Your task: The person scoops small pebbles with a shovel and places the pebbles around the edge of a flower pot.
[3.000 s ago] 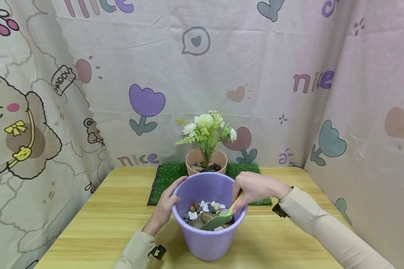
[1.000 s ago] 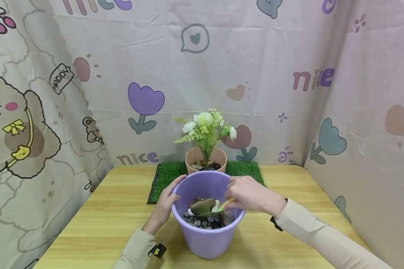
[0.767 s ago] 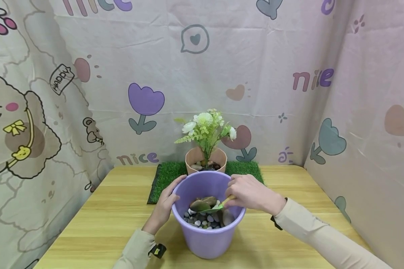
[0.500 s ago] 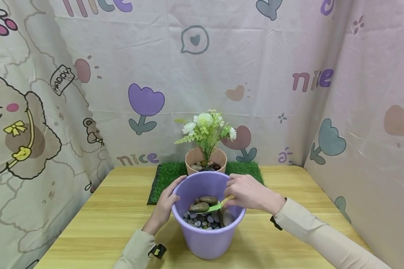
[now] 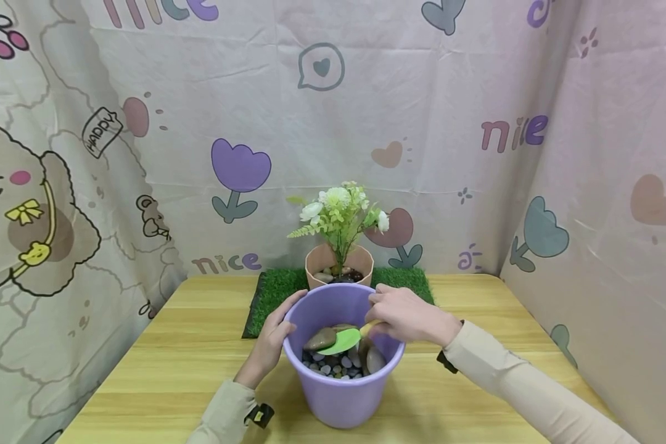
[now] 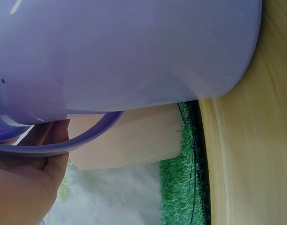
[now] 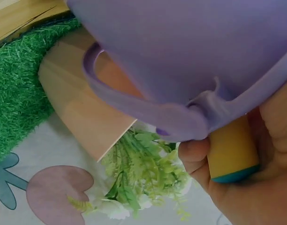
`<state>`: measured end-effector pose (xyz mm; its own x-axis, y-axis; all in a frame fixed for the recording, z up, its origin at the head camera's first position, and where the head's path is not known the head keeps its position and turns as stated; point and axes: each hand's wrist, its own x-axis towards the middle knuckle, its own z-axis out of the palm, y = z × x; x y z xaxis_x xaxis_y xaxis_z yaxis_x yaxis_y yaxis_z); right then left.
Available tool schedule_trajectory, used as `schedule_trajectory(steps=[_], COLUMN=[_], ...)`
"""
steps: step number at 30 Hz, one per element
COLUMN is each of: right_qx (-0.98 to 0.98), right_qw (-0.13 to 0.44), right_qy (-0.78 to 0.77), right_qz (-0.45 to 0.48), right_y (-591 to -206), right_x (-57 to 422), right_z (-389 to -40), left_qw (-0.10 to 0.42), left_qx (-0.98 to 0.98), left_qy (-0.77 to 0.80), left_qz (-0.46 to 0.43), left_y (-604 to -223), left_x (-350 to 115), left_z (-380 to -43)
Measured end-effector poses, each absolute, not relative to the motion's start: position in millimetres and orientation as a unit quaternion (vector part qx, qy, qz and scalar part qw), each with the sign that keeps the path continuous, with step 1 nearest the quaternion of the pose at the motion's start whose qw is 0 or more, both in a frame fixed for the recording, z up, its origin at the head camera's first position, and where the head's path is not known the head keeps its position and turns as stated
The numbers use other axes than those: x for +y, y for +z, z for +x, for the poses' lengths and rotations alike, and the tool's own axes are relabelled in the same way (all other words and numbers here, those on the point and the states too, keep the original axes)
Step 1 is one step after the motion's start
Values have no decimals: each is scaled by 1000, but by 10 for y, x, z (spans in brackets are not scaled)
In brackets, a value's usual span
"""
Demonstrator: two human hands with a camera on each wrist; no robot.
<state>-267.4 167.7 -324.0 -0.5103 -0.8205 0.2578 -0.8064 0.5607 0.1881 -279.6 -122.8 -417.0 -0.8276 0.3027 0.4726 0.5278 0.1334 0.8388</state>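
Note:
A purple bucket (image 5: 343, 401) stands upright on the table, with pebbles (image 5: 335, 368) and larger smooth stones (image 5: 375, 359) inside. My left hand (image 5: 272, 339) grips its left rim; the left wrist view shows the fingers at the purple handle band (image 6: 99, 130). In my right hand (image 5: 411, 316), over the right side of the bucket, is a small trowel (image 5: 342, 341). Its yellow grip (image 7: 232, 150) with a blue-green end sits inside the curled fingers. The green blade lies inside the bucket, touching or overlapping a brown stone (image 5: 320, 339); which one cannot be told.
Behind the bucket, a peach flowerpot (image 5: 312, 265) holds white flowers (image 5: 335, 197) and stones. It stands on an artificial grass mat (image 5: 274, 296). The wooden table (image 5: 161, 370) surrounds the bucket, and a printed curtain (image 5: 449, 92) hangs behind.
The trowel blade has turned over and now shows its bright green face. Brown stones that lay on or at it have shifted left in the bucket. My left hand has stayed put.

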Motion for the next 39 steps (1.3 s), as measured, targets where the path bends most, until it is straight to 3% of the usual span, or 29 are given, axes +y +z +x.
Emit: schedule_trajectory(steps=[20,39], right_qx=[-860,-849], right_qw=[186,269], right_qy=[2,61], right_qz=[475,451], right_y=[-3318,-3349], right_x=[1666,1871], right_z=[-2876,-2850], left_qw=[98,101], left_qx=[-743,-757], left_qy=[-594,-582], left_qz=[-292,-280], left_y=[-4185,-4166], left_x=[-1247,-1237], left_z=[-2799,-2791])
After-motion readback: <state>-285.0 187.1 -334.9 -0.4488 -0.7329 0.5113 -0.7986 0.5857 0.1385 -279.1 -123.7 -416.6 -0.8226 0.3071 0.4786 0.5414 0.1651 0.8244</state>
